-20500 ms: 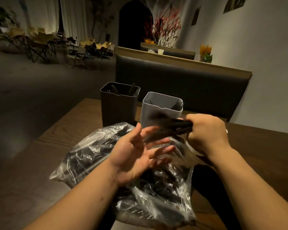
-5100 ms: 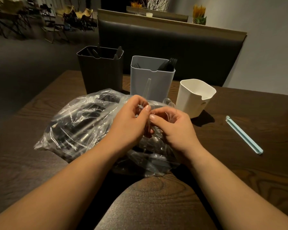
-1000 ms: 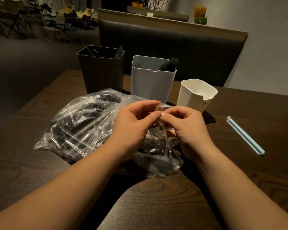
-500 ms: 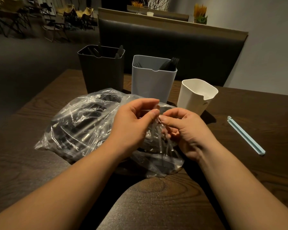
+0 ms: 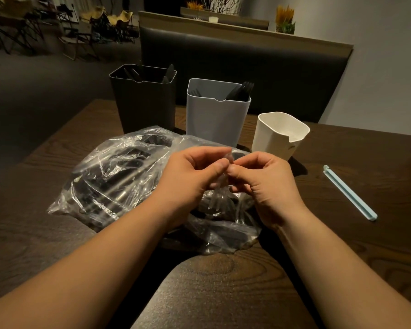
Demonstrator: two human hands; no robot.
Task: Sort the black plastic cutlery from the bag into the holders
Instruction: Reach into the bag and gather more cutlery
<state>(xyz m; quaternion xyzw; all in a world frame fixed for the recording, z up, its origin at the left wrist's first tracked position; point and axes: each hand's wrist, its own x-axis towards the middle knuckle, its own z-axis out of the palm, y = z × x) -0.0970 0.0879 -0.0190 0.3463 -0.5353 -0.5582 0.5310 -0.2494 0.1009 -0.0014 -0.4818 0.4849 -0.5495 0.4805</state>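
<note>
Our fingers [image 5: 220, 166] were curled in tight, left hand [image 5: 190, 179] and right hand [image 5: 263, 184] pinching between them a few clear strips [image 5: 217, 198], too thin for us to identify, just above the bag [image 5: 119, 176]. The black cutlery [image 5: 128, 155] lay mostly inside that bag, on the near side of the black holder [image 5: 142, 103], grey holder [image 5: 216, 117] and white holder [image 5: 275, 136]. We judged the pinch slight: the slick strips could slip down into the bag, or the film could snag on our wrists and spill pieces across the table [image 5: 223, 281]. Clear bits might also land wrongly among the black forks [image 5: 241, 91].
</note>
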